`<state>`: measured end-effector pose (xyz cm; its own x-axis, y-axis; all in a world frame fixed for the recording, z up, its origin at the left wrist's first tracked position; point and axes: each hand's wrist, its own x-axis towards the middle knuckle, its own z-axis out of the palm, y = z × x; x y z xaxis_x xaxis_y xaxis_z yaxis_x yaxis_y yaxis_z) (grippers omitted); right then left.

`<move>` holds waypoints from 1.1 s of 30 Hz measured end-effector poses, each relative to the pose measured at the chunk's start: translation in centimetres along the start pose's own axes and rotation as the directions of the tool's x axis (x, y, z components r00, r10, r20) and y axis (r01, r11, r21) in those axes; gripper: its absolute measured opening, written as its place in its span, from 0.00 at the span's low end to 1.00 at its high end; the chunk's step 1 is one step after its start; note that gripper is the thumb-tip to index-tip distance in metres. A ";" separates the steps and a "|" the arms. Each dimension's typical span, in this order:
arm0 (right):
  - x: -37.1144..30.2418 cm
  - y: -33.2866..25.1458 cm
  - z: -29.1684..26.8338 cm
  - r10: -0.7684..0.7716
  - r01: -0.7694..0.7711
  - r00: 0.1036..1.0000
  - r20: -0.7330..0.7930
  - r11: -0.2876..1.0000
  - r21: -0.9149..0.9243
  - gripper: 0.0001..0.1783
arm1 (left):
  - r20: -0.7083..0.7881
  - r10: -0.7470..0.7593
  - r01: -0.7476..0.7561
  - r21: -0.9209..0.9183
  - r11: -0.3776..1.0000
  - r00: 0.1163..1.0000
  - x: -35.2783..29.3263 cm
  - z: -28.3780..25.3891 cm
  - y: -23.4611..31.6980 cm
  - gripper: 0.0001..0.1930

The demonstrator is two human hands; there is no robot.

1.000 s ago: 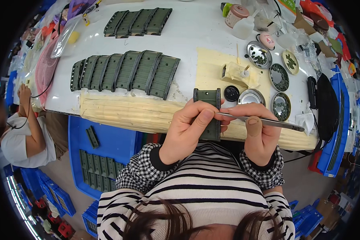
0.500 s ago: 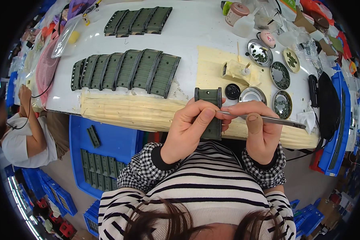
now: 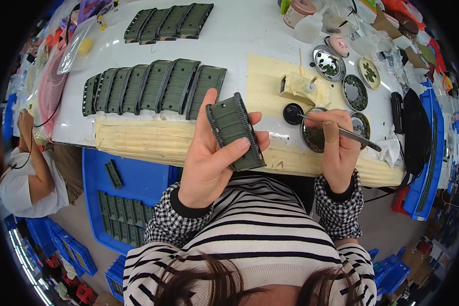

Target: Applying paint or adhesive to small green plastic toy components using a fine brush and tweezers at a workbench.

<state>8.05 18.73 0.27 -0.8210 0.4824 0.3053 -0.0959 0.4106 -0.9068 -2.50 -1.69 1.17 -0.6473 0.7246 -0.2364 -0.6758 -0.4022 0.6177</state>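
Observation:
My left hand holds a dark green, ridged rectangular panel with toothed long edges. The thumb lies across its near part and the fingers are behind it. In my right hand is a pair of metal tweezers, gripped between thumb and fingers. Its tip reaches the rim of a small round black dish; whether it touches cannot be told. Partly behind the right hand are a metal dish and another dish of green bits.
A row of similar panels lies at left, with a smaller group farther back. More dishes of green bits stand right, beside a tape-wrapped block. A blue bin holds more panels below. Another person sits at far left.
The left hand has moved left with the panel, which is now tilted and turned. My right hand has drawn away from it, bringing the tweezer tip to the black dish.

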 end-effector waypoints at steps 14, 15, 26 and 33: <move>0.6 0.8 0.9 -0.062 0.060 0.998 0.002 0.959 -0.277 0.07 | 0.007 -0.066 0.065 0.098 0.993 0.998 -0.1 0.2 0.2 0.25; 0.6 0.8 0.9 -0.065 0.063 0.998 0.005 0.957 -0.282 0.07 | -0.005 -0.037 0.038 0.104 0.994 0.999 0.1 0.0 -0.2 0.24; 0.6 0.8 1.0 -0.067 0.068 0.998 0.012 0.960 -0.272 0.06 | -0.077 0.152 -0.141 0.126 0.982 0.985 1.6 -0.4 0.1 0.24; 0.5 0.7 0.8 -0.076 0.077 0.997 0.013 0.969 -0.235 0.07 | -0.088 0.061 -0.055 0.063 0.996 0.994 1.0 0.1 0.6 0.25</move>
<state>7.12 18.66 -0.38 -0.8187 0.4396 0.3694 -0.0237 0.6170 -0.7866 -3.53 -1.11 1.37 -0.7157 0.6466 -0.2639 -0.6155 -0.4055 0.6758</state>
